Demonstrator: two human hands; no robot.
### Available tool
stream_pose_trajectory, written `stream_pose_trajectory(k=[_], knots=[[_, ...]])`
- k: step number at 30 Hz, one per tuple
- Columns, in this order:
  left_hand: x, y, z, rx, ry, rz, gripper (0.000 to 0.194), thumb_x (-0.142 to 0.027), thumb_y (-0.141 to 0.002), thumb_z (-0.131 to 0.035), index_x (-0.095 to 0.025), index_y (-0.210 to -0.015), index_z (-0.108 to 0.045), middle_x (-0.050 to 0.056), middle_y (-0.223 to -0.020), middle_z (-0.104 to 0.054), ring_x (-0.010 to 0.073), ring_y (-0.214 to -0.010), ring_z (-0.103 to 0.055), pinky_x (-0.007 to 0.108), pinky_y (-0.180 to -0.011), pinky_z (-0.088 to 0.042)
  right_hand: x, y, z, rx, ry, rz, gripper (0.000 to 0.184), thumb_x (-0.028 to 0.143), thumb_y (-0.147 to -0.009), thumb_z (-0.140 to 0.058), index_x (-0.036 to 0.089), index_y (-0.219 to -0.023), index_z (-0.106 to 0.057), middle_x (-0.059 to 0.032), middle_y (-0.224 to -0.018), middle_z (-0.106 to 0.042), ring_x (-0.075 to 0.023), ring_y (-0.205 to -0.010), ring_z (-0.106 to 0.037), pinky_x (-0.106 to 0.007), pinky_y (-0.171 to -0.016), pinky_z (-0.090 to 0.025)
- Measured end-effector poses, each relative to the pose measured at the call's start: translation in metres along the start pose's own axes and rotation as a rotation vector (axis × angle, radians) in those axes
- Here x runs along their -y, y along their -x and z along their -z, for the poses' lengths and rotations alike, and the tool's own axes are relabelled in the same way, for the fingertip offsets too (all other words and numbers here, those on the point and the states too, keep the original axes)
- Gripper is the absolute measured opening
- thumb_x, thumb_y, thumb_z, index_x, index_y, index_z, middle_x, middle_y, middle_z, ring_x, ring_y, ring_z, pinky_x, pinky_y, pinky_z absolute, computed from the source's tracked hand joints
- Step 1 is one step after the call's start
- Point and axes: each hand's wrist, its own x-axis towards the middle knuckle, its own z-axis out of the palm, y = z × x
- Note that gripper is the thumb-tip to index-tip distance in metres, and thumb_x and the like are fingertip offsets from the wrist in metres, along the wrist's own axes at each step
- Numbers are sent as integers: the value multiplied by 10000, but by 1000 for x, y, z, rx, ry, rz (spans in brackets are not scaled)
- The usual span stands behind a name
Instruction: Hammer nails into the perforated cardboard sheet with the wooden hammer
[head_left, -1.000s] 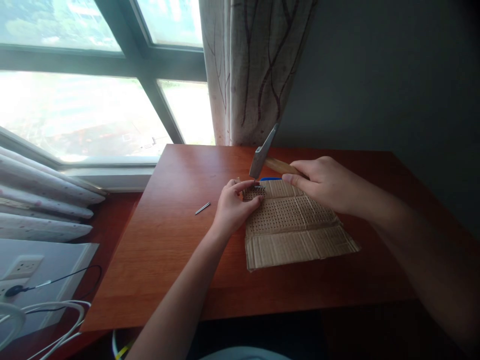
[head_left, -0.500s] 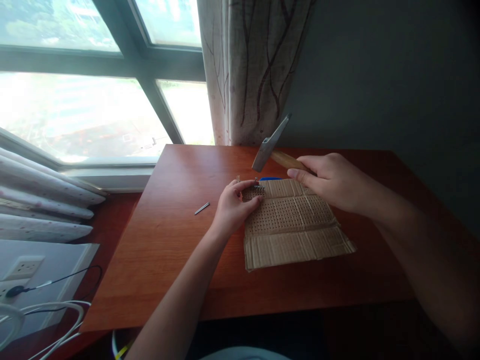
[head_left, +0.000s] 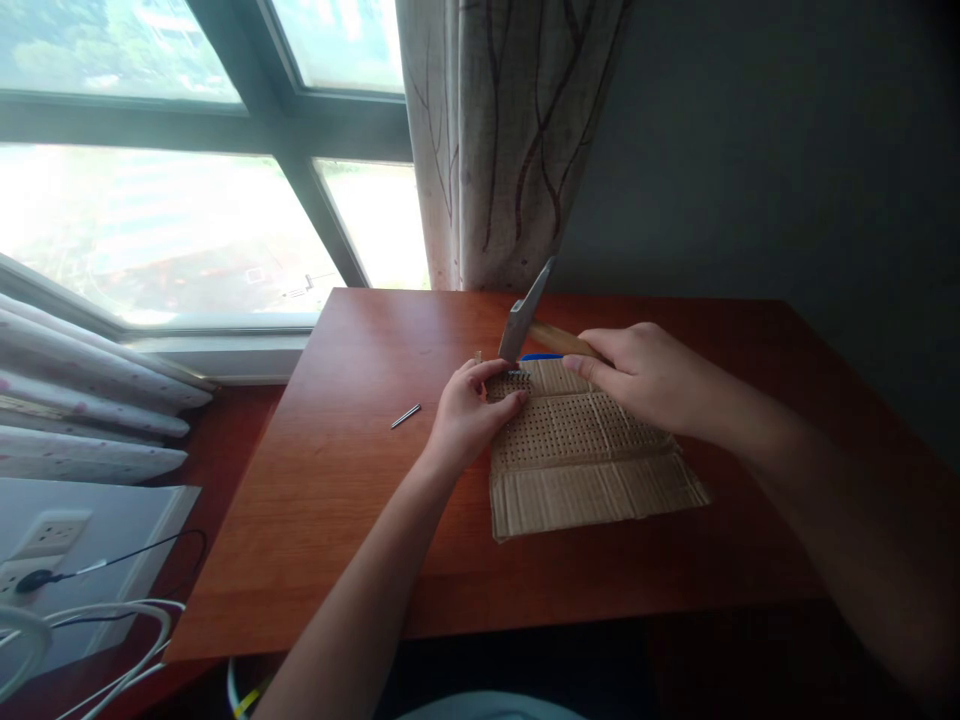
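A hammer (head_left: 519,322) with a steel head and wooden handle is in my right hand (head_left: 637,375), whose fingers wrap round the handle. Its striking end is down at the far left corner of a cardboard sheet (head_left: 592,495) that has rows of small holes. My left hand (head_left: 466,410) grips that corner, thumb lying on top and fingers curled by the edge. Between thumb and index finger sits a row of small dark metal pieces (head_left: 519,376), too small to name. The hammer face is right beside my left index fingertip; the exact contact point is hidden.
A short metal rod (head_left: 406,416) lies on the wooden table (head_left: 337,500), left of my left hand. A blue object (head_left: 541,357) peeks out behind the cardboard. Window and curtain (head_left: 517,130) stand beyond; cables (head_left: 142,610) and a socket (head_left: 52,535) are low at left.
My right hand has swung the hammer down and to the left, bringing its head from above the cardboard to its far corner. My left hand and the cardboard have hardly moved.
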Motion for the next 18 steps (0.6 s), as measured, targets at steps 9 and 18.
stream_pose_trajectory(k=[9, 18], knots=[[-2, 1, 1, 4, 6, 21, 375, -297, -732, -792, -193, -1091, -762, 79, -1048, -680, 222, -968, -637, 344, -860, -515, -6, 11, -9, -131, -6, 46, 321, 366, -961, -545, 221, -681, -485, 39, -559, -499, -117, -505, -436, -303, -550, -274], [-3, 2, 1, 5, 17, 38, 353, -312, -731, -785, -195, -1064, -772, 74, -1008, -675, 218, -927, -631, 332, -800, -518, -10, 11, -24, -50, 74, 30, 306, 394, -992, -471, 220, -740, -477, 5, -639, -576, -147, -584, -519, -305, -590, -290]])
